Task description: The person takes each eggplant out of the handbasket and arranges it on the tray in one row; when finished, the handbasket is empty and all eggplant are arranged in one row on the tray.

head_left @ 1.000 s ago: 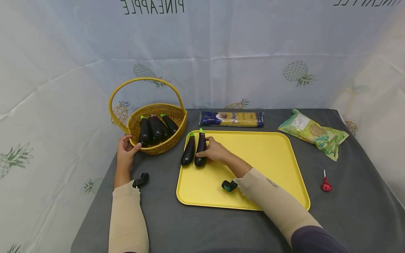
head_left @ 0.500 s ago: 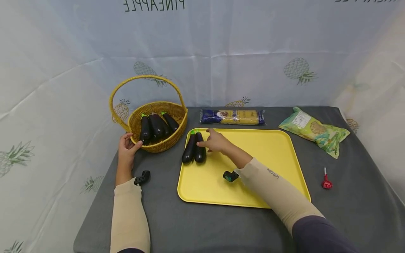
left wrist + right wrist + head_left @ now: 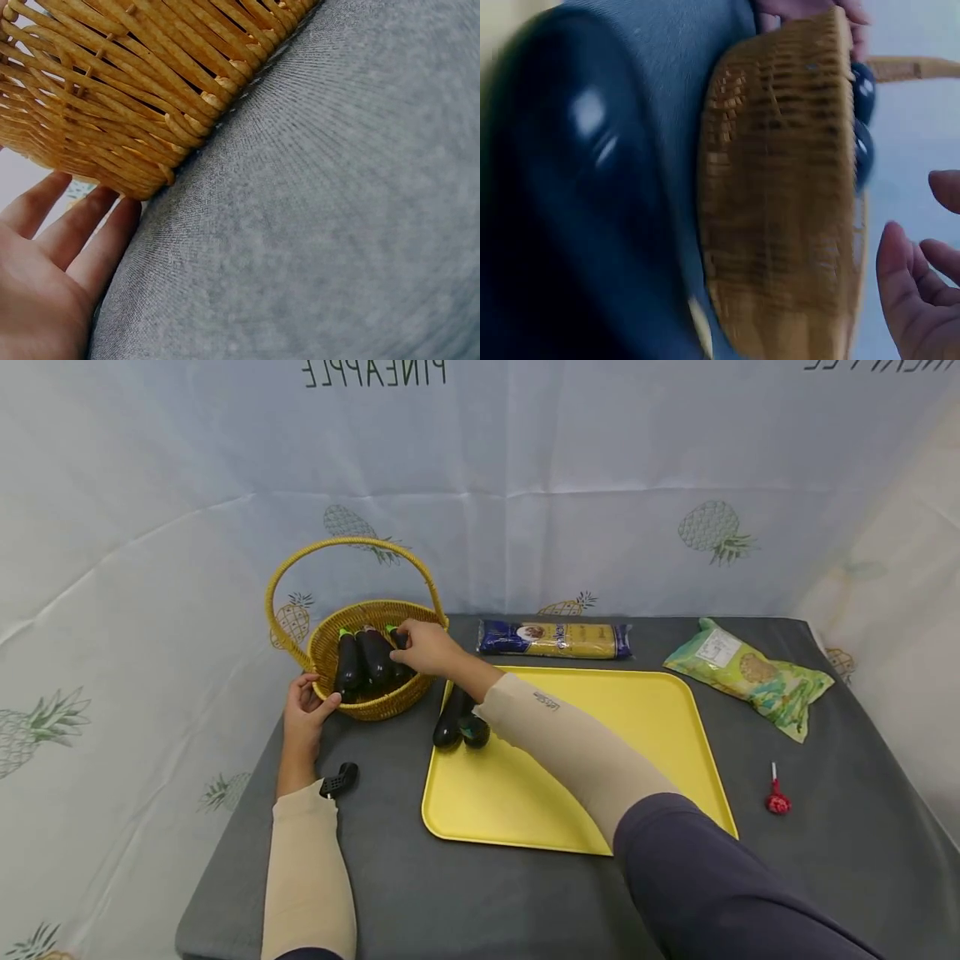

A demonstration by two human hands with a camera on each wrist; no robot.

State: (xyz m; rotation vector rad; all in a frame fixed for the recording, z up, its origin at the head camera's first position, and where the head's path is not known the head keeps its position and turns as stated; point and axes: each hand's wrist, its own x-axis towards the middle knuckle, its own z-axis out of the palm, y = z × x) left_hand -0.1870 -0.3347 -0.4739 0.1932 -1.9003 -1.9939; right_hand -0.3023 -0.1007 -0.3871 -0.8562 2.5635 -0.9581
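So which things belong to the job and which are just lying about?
Apparently in use:
yellow basket, gripped by left hand
basket eggplants, right hand over one
tray eggplants
yellow tray

Seemingly idle:
long packet
green bag
red lollipop

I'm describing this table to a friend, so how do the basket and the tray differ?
The basket is woven, while the tray looks smooth. The basket is deep with a tall arched handle; the tray is flat and low-rimmed. The left hand grips the basket, while neither hand grips the tray. Both are yellowish and hold eggplants.
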